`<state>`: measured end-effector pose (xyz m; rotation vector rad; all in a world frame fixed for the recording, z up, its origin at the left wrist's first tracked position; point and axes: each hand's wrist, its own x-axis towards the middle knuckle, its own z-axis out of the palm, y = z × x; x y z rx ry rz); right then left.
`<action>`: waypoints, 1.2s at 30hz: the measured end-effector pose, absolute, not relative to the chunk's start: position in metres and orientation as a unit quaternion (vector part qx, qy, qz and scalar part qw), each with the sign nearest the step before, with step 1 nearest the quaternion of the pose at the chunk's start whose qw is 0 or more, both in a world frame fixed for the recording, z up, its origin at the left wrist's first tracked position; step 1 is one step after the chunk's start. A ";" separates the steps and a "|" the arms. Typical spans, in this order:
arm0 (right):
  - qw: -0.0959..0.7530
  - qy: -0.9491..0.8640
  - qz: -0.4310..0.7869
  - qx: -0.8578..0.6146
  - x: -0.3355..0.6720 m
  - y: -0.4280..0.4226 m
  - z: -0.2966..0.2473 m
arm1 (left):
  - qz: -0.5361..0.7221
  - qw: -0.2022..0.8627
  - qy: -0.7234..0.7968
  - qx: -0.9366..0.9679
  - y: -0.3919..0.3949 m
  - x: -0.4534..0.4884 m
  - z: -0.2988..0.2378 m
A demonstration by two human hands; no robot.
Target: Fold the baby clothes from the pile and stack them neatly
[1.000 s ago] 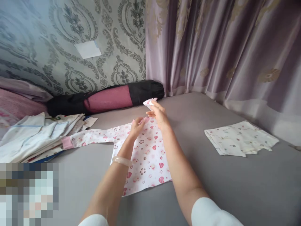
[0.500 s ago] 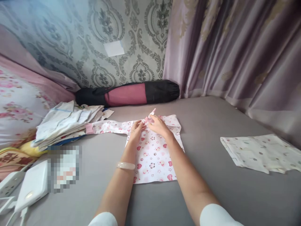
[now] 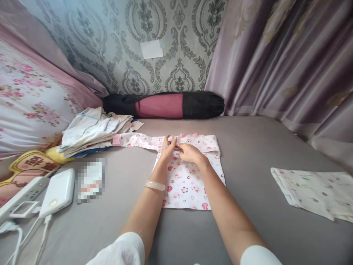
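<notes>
Clearly, the shirt lies flat on the bed, likely so its sleeve folds across smoothly; your right hand pinches that sleeve near the collar, your left hand beside it, its grip unclear.

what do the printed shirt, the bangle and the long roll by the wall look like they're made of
Printed shirt: matte, soft fabric, probably cotton knit; it lies limp and thin.
Bangle: smooth, glossy, off-white; bright highlights suggest polished stone, though plastic is possible.
Long roll: outer cover looks like matte black fabric, gathered at one end, with a pink, perhaps mesh, panel.
</notes>
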<state>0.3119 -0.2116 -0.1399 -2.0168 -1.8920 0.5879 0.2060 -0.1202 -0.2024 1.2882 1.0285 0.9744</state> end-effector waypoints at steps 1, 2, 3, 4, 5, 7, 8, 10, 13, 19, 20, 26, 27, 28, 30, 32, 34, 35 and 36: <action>0.159 -0.661 0.215 -0.701 0.312 -0.212 -0.139 | 0.417 0.569 0.434 0.561 -0.120 0.205 -0.203; 0.161 -0.662 0.224 -0.697 0.313 -0.213 -0.138 | 0.418 0.562 0.426 0.573 -0.119 0.205 -0.205; 0.161 -0.664 0.234 -0.692 0.314 -0.213 -0.137 | 0.419 0.553 0.416 0.587 -0.118 0.205 -0.206; 0.162 -0.665 0.244 -0.687 0.315 -0.212 -0.136 | 0.419 0.545 0.407 0.602 -0.117 0.205 -0.208; 0.165 -0.663 0.251 -0.685 0.317 -0.212 -0.136 | 0.419 0.536 0.400 0.614 -0.116 0.205 -0.210; 0.190 -0.649 0.245 -0.695 0.322 -0.210 -0.137 | 0.423 0.516 0.393 0.632 -0.114 0.204 -0.212; 0.209 -0.635 0.232 -0.707 0.325 -0.209 -0.138 | 0.426 0.506 0.395 0.638 -0.112 0.204 -0.212; 0.246 -0.598 0.191 -0.739 0.332 -0.206 -0.142 | 0.431 0.482 0.412 0.642 -0.110 0.202 -0.211; 0.258 -0.562 0.104 -0.779 0.343 -0.203 -0.151 | 0.434 0.446 0.447 0.643 -0.109 0.199 -0.207; 0.178 -0.541 0.052 -0.820 0.349 -0.199 -0.177 | 0.430 0.387 0.462 0.672 -0.106 0.197 -0.209; 0.165 -0.532 0.063 -0.828 0.346 -0.199 -0.181 | 0.421 0.372 0.466 0.683 -0.106 0.196 -0.211; 0.113 -0.513 0.094 -0.846 0.335 -0.198 -0.196 | 0.368 0.276 0.455 0.762 -0.102 0.195 -0.218; 0.109 -0.512 0.089 -0.847 0.335 -0.197 -0.197 | 0.364 0.261 0.449 0.773 -0.102 0.195 -0.220; 0.105 -0.510 0.084 -0.849 0.335 -0.197 -0.198 | 0.362 0.246 0.443 0.782 -0.101 0.195 -0.221; 0.099 -0.505 0.076 -0.854 0.336 -0.197 -0.199 | 0.362 0.224 0.439 0.791 -0.101 0.195 -0.223; 0.092 -0.496 0.066 -0.861 0.339 -0.197 -0.200 | 0.367 0.211 0.437 0.793 -0.101 0.195 -0.225; 0.084 -0.476 0.056 -0.874 0.344 -0.198 -0.201 | 0.370 0.204 0.435 0.795 -0.101 0.195 -0.227; 0.081 -0.464 0.052 -0.881 0.346 -0.198 -0.202 | 0.371 0.203 0.433 0.796 -0.101 0.195 -0.227; 0.078 -0.452 0.048 -0.887 0.349 -0.199 -0.202 | 0.371 0.202 0.432 0.797 -0.102 0.195 -0.227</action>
